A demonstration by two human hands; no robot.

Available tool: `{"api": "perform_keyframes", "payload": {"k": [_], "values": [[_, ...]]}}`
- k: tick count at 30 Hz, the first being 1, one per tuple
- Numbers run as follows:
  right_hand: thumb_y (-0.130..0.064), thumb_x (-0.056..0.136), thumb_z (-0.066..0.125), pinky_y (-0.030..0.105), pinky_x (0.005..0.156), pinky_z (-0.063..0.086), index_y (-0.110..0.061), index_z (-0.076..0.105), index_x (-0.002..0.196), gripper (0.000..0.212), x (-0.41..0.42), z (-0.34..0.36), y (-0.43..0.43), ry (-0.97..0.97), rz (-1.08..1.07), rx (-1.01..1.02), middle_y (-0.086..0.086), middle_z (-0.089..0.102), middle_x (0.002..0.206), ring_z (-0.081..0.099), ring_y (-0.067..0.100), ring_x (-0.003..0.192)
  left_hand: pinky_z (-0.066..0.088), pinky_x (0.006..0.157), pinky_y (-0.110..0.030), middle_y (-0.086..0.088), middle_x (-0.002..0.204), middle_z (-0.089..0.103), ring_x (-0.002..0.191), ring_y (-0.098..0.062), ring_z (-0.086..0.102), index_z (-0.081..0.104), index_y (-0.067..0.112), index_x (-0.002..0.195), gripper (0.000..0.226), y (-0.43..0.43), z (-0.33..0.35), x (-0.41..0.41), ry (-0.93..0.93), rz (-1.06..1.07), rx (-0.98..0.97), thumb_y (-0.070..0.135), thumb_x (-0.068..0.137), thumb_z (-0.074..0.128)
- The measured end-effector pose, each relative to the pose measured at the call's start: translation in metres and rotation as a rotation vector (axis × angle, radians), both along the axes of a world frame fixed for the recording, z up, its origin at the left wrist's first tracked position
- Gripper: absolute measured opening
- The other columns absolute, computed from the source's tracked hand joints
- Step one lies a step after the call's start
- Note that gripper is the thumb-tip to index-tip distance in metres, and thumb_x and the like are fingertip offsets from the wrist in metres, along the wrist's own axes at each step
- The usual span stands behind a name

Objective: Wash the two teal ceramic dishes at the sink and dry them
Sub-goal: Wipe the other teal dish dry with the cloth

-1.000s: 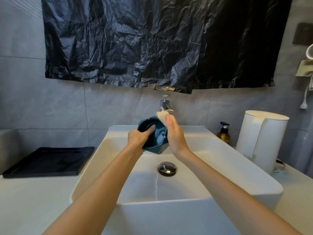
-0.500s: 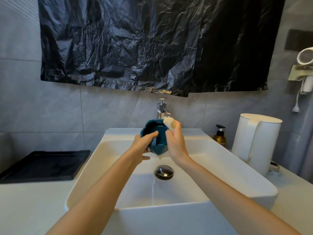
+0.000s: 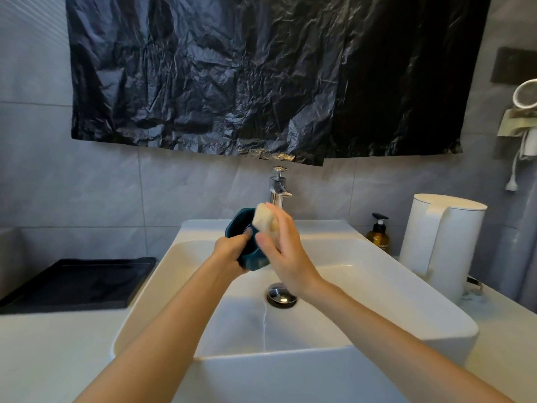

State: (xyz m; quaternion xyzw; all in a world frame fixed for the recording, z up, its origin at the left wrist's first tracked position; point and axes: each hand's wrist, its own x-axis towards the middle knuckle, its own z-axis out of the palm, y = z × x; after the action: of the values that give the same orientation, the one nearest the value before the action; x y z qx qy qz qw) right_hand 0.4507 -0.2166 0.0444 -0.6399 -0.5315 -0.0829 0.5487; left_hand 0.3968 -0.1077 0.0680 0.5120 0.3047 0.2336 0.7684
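Over the white sink (image 3: 363, 286), the left hand (image 3: 229, 254) grips one tilted teal dish (image 3: 239, 225); the right hand (image 3: 283, 251) clasps a pale sponge (image 3: 264, 218) against its rim. Judging by this, scrubbing is underway; the second dish, unseen, and drying remain.

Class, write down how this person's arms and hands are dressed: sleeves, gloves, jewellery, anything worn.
The left forearm and right forearm are bare to the picture's bottom edge; no sleeve shows. The left hand and right hand wear no gloves. No watch, bracelet or ring is visible, though the hands are slightly blurred.
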Motion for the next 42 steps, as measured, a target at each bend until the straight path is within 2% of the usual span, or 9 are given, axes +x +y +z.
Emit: {"api": "perform_keyframes", "payload": {"k": [4,9,13,18,21,32,35,37,42], "values": [[-0.047,0.096,0.039,0.018,0.111,0.019,-0.032,0.042,0.134,0.041,-0.003,0.004,0.006,-0.206,-0.066,0.083,-0.013,0.035,0.146,0.026,0.004,0.137,0.050,0.047,-0.037,-0.018,0.109,0.060,0.086,-0.029,0.060,0.050,0.004,0.124,0.045,-0.001,0.002,-0.001,-0.023,-0.020,-0.040,0.005,0.083,0.068],[-0.043,0.102,0.032,0.025,0.091,0.046,-0.048,0.043,0.109,0.014,-0.002,0.013,0.005,0.303,0.077,0.117,-0.011,0.052,0.116,0.051,0.010,0.109,0.052,0.062,-0.040,-0.016,0.117,0.060,0.103,-0.033,0.058,0.048,0.009,0.125,0.045,-0.001,0.005,0.001,-0.071,-0.012,-0.152,0.021,0.086,0.068],[-0.022,0.104,0.036,0.022,0.095,0.046,-0.042,0.040,0.124,0.029,-0.002,0.002,-0.004,0.003,0.019,0.121,-0.004,0.047,0.128,0.048,0.004,0.115,0.055,0.071,-0.047,-0.017,0.119,0.058,0.107,-0.036,0.057,0.046,0.009,0.127,0.048,0.005,0.008,-0.001,-0.190,0.075,-0.196,0.021,0.086,0.068],[-0.026,0.091,0.050,0.015,0.076,0.045,-0.028,0.049,0.117,0.025,0.003,0.027,-0.006,0.371,-0.019,0.213,-0.005,0.055,0.111,0.053,0.004,0.099,0.049,0.094,-0.040,-0.006,0.116,0.056,0.109,-0.025,0.052,0.050,0.013,0.126,0.039,0.005,0.013,0.000,-0.233,0.298,0.210,0.025,0.091,0.063],[-0.038,0.089,0.062,0.009,0.071,0.048,-0.023,0.043,0.126,0.044,0.005,0.032,-0.014,0.569,0.149,0.041,-0.007,0.055,0.114,0.055,0.002,0.103,0.045,0.085,-0.031,0.000,0.104,0.058,0.100,-0.018,0.053,0.055,0.017,0.115,0.024,0.000,0.013,-0.001,-0.246,0.300,0.448,0.022,0.092,0.061],[-0.034,0.094,0.054,0.038,0.085,0.054,-0.029,0.050,0.101,0.010,0.025,0.019,-0.010,0.490,-0.375,0.115,-0.006,0.057,0.094,0.056,0.015,0.093,0.046,0.071,-0.014,0.000,0.124,0.054,0.108,-0.011,0.052,0.043,0.024,0.125,0.033,-0.023,0.006,-0.001,-0.171,-0.119,0.726,0.030,0.095,0.054],[-0.028,0.094,0.052,0.031,0.077,0.052,-0.029,0.048,0.101,0.008,0.028,0.021,-0.016,0.452,-0.460,0.167,-0.009,0.053,0.089,0.054,0.015,0.091,0.041,0.090,-0.019,0.009,0.131,0.039,0.117,-0.010,0.041,0.028,0.030,0.138,0.063,-0.025,0.008,-0.003,-0.151,-0.171,0.761,0.041,0.087,0.063],[-0.025,0.092,0.055,0.031,0.070,0.054,-0.026,0.048,0.098,0.010,0.030,0.021,-0.019,0.343,-0.542,0.205,-0.009,0.052,0.086,0.055,0.015,0.088,0.036,0.096,-0.027,0.008,0.124,0.037,0.116,-0.011,0.037,0.033,0.034,0.127,0.066,-0.024,0.007,-0.003,-0.182,-0.014,0.841,0.049,0.077,0.072],[-0.027,0.086,0.064,0.033,0.064,0.054,-0.020,0.049,0.098,0.020,0.036,0.022,-0.025,0.036,-0.718,0.241,-0.004,0.058,0.090,0.056,0.017,0.083,0.038,0.063,-0.015,0.000,0.080,0.052,0.077,-0.013,0.046,0.054,0.016,0.081,0.027,-0.025,0.007,-0.004,-0.259,0.072,0.896,0.040,0.087,0.063]]}}
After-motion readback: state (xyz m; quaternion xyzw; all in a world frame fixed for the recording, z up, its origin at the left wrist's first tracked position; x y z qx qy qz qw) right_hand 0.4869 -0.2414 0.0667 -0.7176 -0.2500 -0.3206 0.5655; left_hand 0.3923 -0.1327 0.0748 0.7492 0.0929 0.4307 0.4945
